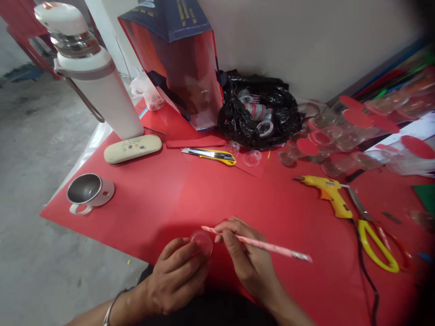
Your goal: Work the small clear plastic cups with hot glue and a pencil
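Observation:
My left hand (181, 271) is closed on a small, round, see-through plastic piece, perhaps a cup or lid (208, 244), with its rim facing up. A pink pencil (272, 246) lies between the thumb and fingers of my right hand (249, 253). Its tip points left, just above the plastic piece; whether they touch I cannot tell. The metal band and eraser end slant down to the right. Both hands are over the near edge of the red table surface (163, 199).
A yellow glue gun (328, 188) and scissors (377, 246) lie right. Beyond my hands are a box cutter (212, 155), a black bag (238, 122) of plastic pieces, and a large bag (166, 34). A mug (102, 192), case (132, 149) and flask (102, 95) stand left.

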`<control>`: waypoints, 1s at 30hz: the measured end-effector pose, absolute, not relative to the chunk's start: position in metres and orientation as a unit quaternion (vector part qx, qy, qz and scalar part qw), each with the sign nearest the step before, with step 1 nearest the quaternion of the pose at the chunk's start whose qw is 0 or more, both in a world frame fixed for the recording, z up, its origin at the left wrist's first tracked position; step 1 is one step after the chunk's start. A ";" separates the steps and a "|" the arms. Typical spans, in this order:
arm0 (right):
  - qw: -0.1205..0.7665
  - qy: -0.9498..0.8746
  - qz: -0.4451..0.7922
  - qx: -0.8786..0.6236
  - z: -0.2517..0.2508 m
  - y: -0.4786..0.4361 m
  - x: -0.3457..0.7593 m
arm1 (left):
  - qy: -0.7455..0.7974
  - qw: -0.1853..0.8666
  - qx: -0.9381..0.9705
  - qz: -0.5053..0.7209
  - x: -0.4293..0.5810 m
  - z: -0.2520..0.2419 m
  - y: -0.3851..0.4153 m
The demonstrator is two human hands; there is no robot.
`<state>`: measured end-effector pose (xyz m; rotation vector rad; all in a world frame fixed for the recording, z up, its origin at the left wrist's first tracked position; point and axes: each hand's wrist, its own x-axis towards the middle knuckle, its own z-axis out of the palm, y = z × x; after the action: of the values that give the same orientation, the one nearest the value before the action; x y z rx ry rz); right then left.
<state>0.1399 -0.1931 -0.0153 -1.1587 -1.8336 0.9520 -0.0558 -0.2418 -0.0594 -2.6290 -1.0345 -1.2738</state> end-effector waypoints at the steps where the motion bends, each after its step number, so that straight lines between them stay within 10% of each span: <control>1: 0.363 -0.716 0.398 -0.444 -0.013 -0.187 0.136 | -0.330 0.018 -0.849 -0.411 -0.056 -0.061 -0.242; 16: 0.100 -0.816 0.475 -0.315 -0.012 -0.130 0.090 | -0.342 0.067 -0.866 -0.358 -0.063 -0.063 -0.246; 30: 0.063 -0.830 0.468 -0.298 -0.013 -0.126 0.085 | -0.362 0.053 -0.856 -0.364 -0.062 -0.066 -0.250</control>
<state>0.0852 -0.1264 -0.0135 -0.9011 -2.5068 1.4139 -0.0624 -0.2498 -0.0659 -2.6038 -1.1000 -1.1077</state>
